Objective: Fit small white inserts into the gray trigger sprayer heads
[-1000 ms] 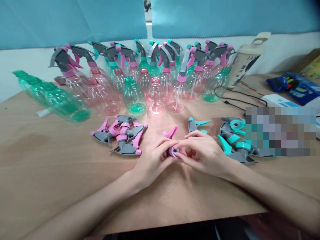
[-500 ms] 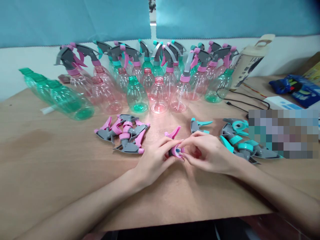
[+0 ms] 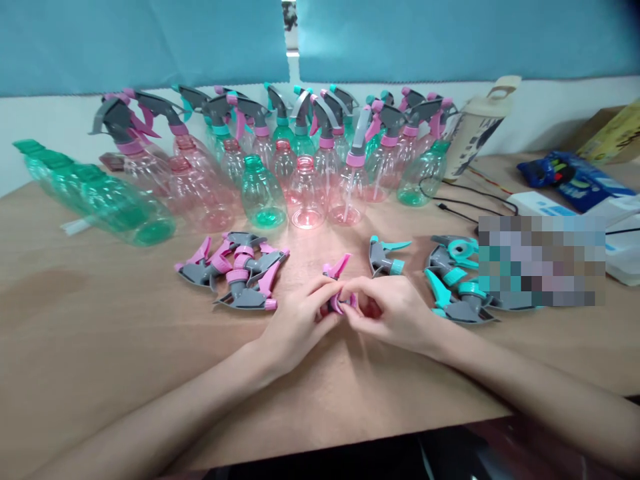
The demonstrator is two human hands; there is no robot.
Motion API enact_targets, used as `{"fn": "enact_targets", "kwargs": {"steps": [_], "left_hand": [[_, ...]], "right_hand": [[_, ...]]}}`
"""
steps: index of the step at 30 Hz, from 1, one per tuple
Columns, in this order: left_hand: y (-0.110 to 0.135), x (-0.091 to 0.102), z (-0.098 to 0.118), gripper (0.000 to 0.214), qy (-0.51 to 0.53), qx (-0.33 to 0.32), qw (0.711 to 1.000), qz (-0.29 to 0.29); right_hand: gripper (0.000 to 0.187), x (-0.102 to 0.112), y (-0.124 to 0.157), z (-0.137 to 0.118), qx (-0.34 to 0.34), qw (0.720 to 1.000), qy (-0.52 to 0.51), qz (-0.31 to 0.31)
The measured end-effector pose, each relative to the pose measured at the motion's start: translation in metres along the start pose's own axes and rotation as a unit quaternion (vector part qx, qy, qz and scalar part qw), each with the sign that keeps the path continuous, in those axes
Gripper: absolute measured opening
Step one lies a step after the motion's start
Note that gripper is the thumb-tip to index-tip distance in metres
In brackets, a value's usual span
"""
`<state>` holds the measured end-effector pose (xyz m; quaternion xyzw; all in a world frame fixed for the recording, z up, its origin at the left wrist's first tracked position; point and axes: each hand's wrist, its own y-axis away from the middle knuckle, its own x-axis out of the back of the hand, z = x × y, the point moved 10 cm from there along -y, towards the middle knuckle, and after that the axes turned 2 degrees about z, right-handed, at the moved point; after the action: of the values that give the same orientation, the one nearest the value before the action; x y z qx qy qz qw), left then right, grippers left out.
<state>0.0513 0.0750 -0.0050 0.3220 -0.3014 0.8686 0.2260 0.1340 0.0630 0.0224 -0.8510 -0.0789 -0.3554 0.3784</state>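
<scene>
Near the table's middle, my left hand [image 3: 300, 320] is closed around a pink-and-grey spray trigger [image 3: 338, 268], its pink lever pointing up and away. My right hand [image 3: 395, 310] is closed too, thumb and fingertips pinched at the open pink collar. Those fingertips partly cover the collar's inside, so whether they grip a small part there cannot be seen. To the left lies a pile of pink-and-grey spray triggers [image 3: 245, 275]. A single teal-and-grey spray trigger [image 3: 383, 259] rests just beyond my right hand, and several more teal ones [image 3: 467, 293] lie farther right.
Behind stand rows of clear bottles, pink [image 3: 306, 200] and green [image 3: 264, 200], many with trigger tops. Several green bottles [image 3: 105, 193] stand at left. A cream shaker bottle [image 3: 477, 133], black cable [image 3: 465, 198], blue packet [image 3: 575, 179] and white device [image 3: 540, 203] occupy the right.
The view has shifted slightly right, so everything appears farther left. My right fingertips have moved in over the collar's opening, covering its centre. Both hands stay at the spray trigger.
</scene>
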Motion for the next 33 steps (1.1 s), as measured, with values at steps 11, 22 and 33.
{"fn": "enact_targets", "kwargs": {"steps": [11,22,33], "left_hand": [[0.0,0.011,0.009,0.03,-0.064,-0.029,0.997,0.045],[0.0,0.069,0.042,0.027,-0.258,-0.105,0.952,0.127],[0.025,0.124,-0.021,0.043,-0.402,-0.047,0.915,0.009]], "right_hand": [[0.005,0.027,0.002,0.009,-0.021,0.994,-0.049,0.094],[0.009,0.025,0.004,0.027,-0.055,0.993,-0.037,0.102],[0.014,0.008,0.01,0.014,-0.015,1.0,0.014,0.001]]}}
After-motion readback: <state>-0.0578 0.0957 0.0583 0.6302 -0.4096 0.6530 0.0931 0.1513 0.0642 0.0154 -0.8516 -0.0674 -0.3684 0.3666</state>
